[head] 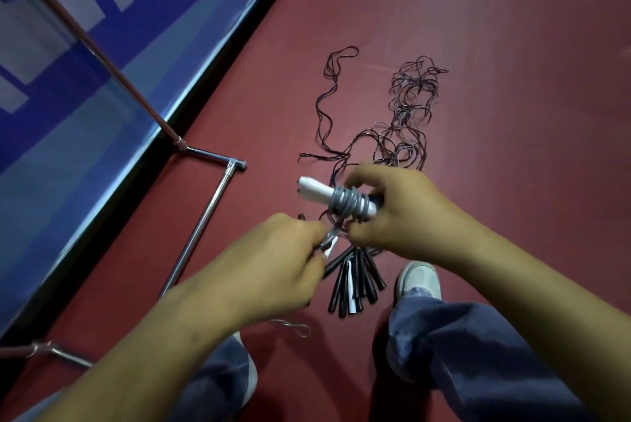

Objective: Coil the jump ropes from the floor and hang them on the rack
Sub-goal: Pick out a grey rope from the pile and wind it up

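Above the red floor [495,46], your two hands meet in front of you with one jump rope between them. Your right hand [403,213] comes from the right, its fingers curled around two white handles [314,191] held side by side and pointing left. The grey rope [348,205] is wound around them in about six turns. Your left hand [273,264], lower and just beside, pinches the loose grey end [329,239] between thumb and fingertips. On the floor under your hands lies a fan of handles [355,281], about eight black and one white. Their thin dark cords [409,104] lie tangled farther away, and I cannot count them. One rack [205,220] of metal tubes stands on the left.
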